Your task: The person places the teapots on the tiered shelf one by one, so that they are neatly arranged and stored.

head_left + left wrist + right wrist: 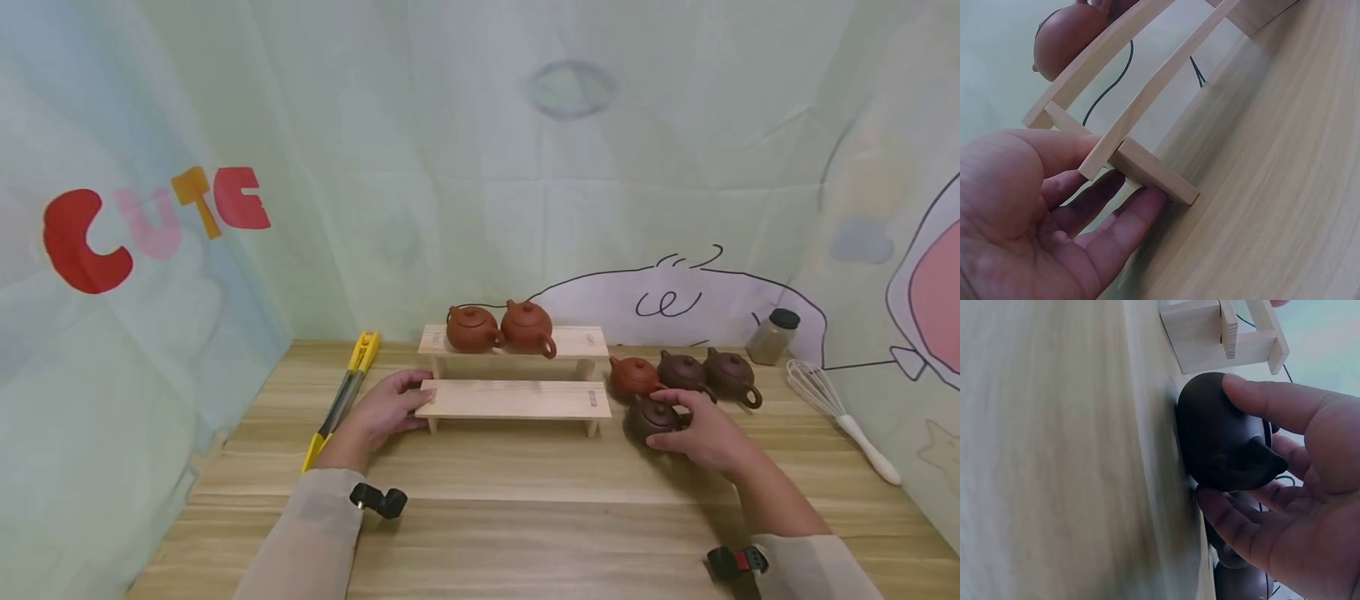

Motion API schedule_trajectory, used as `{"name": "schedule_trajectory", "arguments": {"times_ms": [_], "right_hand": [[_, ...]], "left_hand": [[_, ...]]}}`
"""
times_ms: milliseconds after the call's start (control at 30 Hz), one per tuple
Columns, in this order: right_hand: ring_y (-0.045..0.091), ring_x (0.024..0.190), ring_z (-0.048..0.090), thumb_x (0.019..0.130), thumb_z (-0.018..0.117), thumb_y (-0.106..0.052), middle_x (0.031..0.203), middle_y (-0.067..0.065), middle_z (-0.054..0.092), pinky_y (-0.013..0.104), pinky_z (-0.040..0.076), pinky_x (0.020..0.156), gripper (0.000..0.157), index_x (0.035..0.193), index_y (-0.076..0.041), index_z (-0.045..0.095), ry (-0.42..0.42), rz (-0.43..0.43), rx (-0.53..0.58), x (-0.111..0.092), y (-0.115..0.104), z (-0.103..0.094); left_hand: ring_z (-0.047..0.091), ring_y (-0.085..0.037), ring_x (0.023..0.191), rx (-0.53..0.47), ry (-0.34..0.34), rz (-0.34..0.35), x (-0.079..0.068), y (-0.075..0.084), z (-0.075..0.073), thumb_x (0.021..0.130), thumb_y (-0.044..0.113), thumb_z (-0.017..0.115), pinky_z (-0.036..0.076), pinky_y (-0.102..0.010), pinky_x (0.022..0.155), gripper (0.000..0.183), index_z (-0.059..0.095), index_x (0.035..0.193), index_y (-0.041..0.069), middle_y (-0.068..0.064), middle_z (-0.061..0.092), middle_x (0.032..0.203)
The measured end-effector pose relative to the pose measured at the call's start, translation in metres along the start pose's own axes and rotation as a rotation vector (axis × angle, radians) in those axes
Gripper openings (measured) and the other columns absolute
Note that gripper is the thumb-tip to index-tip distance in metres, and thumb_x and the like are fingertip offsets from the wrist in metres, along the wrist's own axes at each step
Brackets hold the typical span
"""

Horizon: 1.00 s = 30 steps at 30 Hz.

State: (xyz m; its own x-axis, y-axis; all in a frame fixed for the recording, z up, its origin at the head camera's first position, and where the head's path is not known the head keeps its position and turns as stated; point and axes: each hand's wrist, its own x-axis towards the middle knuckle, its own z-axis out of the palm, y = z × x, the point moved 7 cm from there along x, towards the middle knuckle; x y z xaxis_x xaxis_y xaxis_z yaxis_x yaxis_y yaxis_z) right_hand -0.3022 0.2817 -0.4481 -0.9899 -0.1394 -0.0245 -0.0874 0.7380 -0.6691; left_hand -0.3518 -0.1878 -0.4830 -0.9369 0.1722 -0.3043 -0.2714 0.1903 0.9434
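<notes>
A two-step wooden display stand (517, 400) stands mid-table. My left hand (390, 407) grips the left end of its lower step, the thumb by the board end (1094, 164) and fingers against the leg (1154, 174). On the upper step sit two reddish-brown teapots, the left one (468, 331) beside the right one (527, 325). To the right of the stand, my right hand (705, 429) holds a dark brown teapot (1219, 431) by its body, between thumb and fingers. Whether its base touches the table cannot be told.
Behind the held teapot are a reddish teapot (632, 377) and two dark teapots (681, 370), (726, 372) in a row. A black-capped jar (772, 337) and a whisk (847, 425) lie farther right. Yellow-and-grey tongs (347, 392) lie at left. A printed curtain (465, 208) hangs behind.
</notes>
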Motion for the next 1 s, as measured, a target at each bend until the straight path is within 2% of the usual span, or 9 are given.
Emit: {"name": "schedule_trajectory", "arguments": {"times_ms": [133, 200, 300, 433, 700, 833, 1000], "right_hand": [[0.048, 0.144, 0.048, 0.085, 0.092, -0.031, 0.156, 0.027, 0.053, 0.069, 0.040, 0.116, 0.070, 0.144, -0.008, 0.062, -0.014, 0.032, 0.017, -0.002, -0.003, -0.002], [0.046, 0.142, 0.050, 0.086, 0.091, -0.033, 0.156, 0.026, 0.054, 0.066, 0.044, 0.113, 0.072, 0.146, -0.008, 0.061, -0.007, 0.036, 0.032, -0.004, -0.008, -0.004], [0.041, 0.136, 0.055, 0.085, 0.091, -0.034, 0.155, 0.023, 0.056, 0.054, 0.052, 0.105, 0.075, 0.148, -0.008, 0.060, 0.021, 0.023, 0.068, -0.006, -0.019, -0.009], [0.037, 0.131, 0.059, 0.085, 0.091, -0.036, 0.152, 0.019, 0.058, 0.039, 0.052, 0.096, 0.076, 0.150, -0.012, 0.059, 0.070, 0.008, 0.118, -0.007, -0.037, -0.013], [0.034, 0.138, 0.056, 0.088, 0.089, -0.038, 0.156, 0.015, 0.054, 0.044, 0.047, 0.106, 0.073, 0.152, -0.019, 0.058, 0.117, -0.023, 0.188, -0.001, -0.070, -0.013], [0.035, 0.133, 0.060, 0.088, 0.088, -0.042, 0.154, 0.015, 0.056, 0.041, 0.052, 0.101, 0.076, 0.155, -0.023, 0.056, 0.133, -0.015, 0.184, 0.013, -0.080, -0.016], [0.037, 0.136, 0.058, 0.088, 0.087, -0.044, 0.154, 0.016, 0.056, 0.045, 0.054, 0.103, 0.078, 0.156, -0.028, 0.054, 0.119, 0.014, 0.200, 0.036, -0.088, -0.018]], "left_hand": [[0.063, -0.034, 0.135, 0.004, -0.002, -0.001, 0.001, -0.002, 0.001, 0.111, 0.021, 0.058, 0.060, -0.051, 0.107, 0.049, 0.047, 0.158, 0.010, -0.021, 0.051, 0.160], [0.063, -0.033, 0.135, 0.003, -0.002, 0.003, 0.001, -0.001, 0.001, 0.111, 0.021, 0.058, 0.060, -0.051, 0.107, 0.049, 0.048, 0.158, 0.010, -0.021, 0.051, 0.160], [0.064, -0.033, 0.134, 0.000, -0.001, 0.005, 0.002, 0.000, 0.000, 0.111, 0.020, 0.058, 0.060, -0.050, 0.107, 0.048, 0.049, 0.157, 0.010, -0.020, 0.052, 0.159], [0.064, -0.032, 0.133, -0.001, -0.001, 0.007, 0.001, 0.000, 0.000, 0.111, 0.020, 0.058, 0.060, -0.050, 0.107, 0.048, 0.049, 0.157, 0.009, -0.020, 0.053, 0.158], [0.064, -0.032, 0.133, -0.003, 0.000, 0.006, 0.000, 0.001, 0.001, 0.111, 0.020, 0.058, 0.060, -0.051, 0.106, 0.048, 0.049, 0.157, 0.009, -0.021, 0.052, 0.159], [0.064, -0.033, 0.133, -0.008, 0.000, 0.001, 0.000, 0.002, 0.001, 0.111, 0.020, 0.059, 0.060, -0.051, 0.107, 0.048, 0.049, 0.157, 0.009, -0.020, 0.052, 0.159], [0.063, -0.033, 0.133, -0.010, -0.005, -0.001, -0.001, 0.003, 0.002, 0.111, 0.019, 0.059, 0.060, -0.051, 0.107, 0.049, 0.048, 0.157, 0.009, -0.020, 0.052, 0.158]]}}
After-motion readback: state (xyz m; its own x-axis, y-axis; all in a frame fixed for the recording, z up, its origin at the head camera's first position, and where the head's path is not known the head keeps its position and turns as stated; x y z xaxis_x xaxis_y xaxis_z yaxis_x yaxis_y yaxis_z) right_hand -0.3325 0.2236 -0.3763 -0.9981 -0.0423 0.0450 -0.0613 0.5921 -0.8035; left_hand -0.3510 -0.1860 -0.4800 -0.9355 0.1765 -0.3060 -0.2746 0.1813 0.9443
